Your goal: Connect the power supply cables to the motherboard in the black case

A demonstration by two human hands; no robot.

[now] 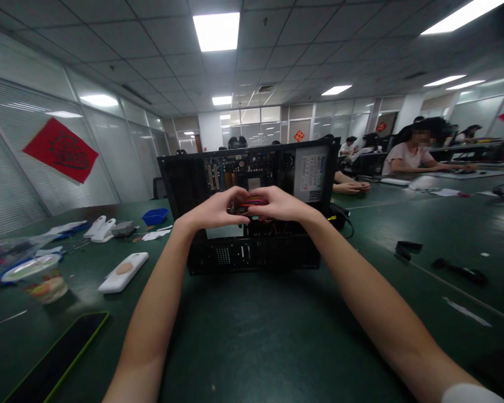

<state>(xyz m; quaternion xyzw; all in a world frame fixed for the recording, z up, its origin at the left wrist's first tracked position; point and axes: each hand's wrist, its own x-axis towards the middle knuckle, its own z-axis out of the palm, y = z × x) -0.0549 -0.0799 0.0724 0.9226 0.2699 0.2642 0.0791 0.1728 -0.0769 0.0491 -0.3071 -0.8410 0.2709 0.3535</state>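
Observation:
A black computer case (252,254) lies on its side with its open face towards me, showing the motherboard (224,173) and a labelled power supply (312,174). Inside it, a bundle of red, yellow and black cables (256,201) runs between my two hands. My left hand (212,211) curves round the left end of the bundle, thumb below and fingers above. From the other side, my right hand (282,205) grips the cables with thumb and fingers. Their far fingertips and the cable ends are hidden.
On the left of the green table (252,336) are a phone (59,358), a white power bank (124,272), a plastic cup (46,282) and a blue tray (154,216). Black straps (460,271) lie at right. Another person's hands (355,187) rest beyond the case.

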